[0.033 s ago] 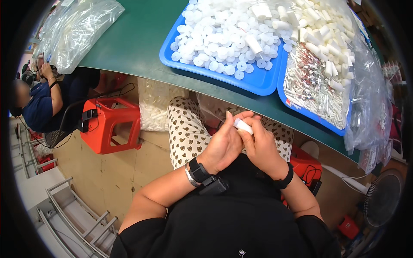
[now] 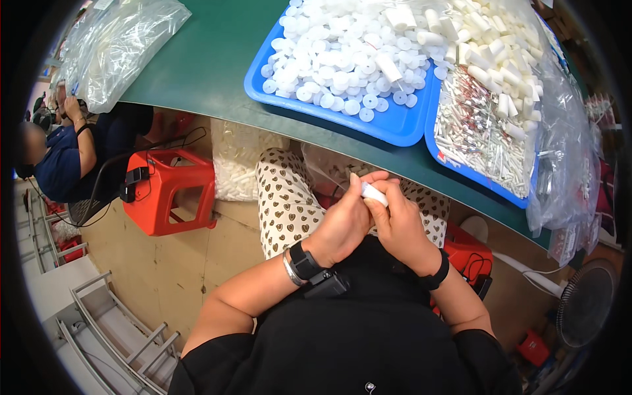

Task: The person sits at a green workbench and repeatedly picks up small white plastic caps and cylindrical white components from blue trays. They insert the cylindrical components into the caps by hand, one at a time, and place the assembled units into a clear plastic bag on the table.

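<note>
Pinching a small white cylinder point(image 2: 375, 195) between thumb and fingers of the right hand point(image 2: 403, 227), above patterned trousers point(image 2: 286, 204) and just short of the edge of the green desk point(image 2: 197, 72). Bringing the left hand point(image 2: 342, 220) in close beside the cylinder's upper end, with thumb raised; not showing clearly whether gripping it there or only resting against it. Apparently attending to that end of the piece, without revealing the exact step; calling, by the look of it, for a firm right-hand pinch and a careful left thumb in the next move. Facing a blue tray point(image 2: 395, 135) of whitish discs point(image 2: 336, 66) and, to its right, a second blue tray point(image 2: 484, 182) of more cylinders point(image 2: 500, 66) and thin white-and-red pieces point(image 2: 461, 125). Sitting between a clear plastic bag point(image 2: 125, 46) at upper left and crumpled plastic point(image 2: 566, 158) at right. Showing no readable writing on the cylinder; carrying only marks too small to make out on the plastic packaging point(image 2: 567, 245) at right.
</note>
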